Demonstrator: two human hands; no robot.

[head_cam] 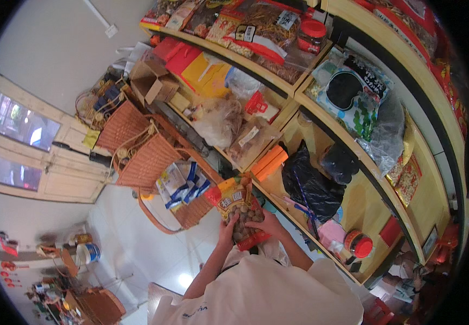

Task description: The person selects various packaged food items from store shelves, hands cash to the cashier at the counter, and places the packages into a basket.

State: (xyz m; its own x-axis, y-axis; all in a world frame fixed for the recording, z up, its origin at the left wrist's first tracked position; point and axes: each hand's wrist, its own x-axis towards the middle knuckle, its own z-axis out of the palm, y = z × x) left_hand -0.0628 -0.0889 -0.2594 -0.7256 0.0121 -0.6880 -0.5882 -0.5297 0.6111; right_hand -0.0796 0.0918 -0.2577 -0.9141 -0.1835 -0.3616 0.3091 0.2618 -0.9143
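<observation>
A red and orange plastic bag of dried longans (pixel 242 209) is held before my body, its round brown fruits showing through a clear window. My left hand (pixel 228 228) grips its left side, thumb on the front. On the other side my right hand (pixel 267 224) holds the lower right part, fingers spread over the front. The bag's top leans away from me, toward the shelf. Just beyond it stands a woven basket chair (pixel 193 211) with blue and white packets (pixel 183 183) on its seat.
Wooden shelving (pixel 295 91) curves across the right. It carries a black plastic bag (pixel 311 183), an orange box (pixel 269 162), a red-lidded jar (pixel 358 243) and a large seaweed packet (pixel 356 95). Woven baskets (pixel 145 162) and an open cardboard box (pixel 153 79) stand left of it. A white bucket (pixel 88 252) is far left.
</observation>
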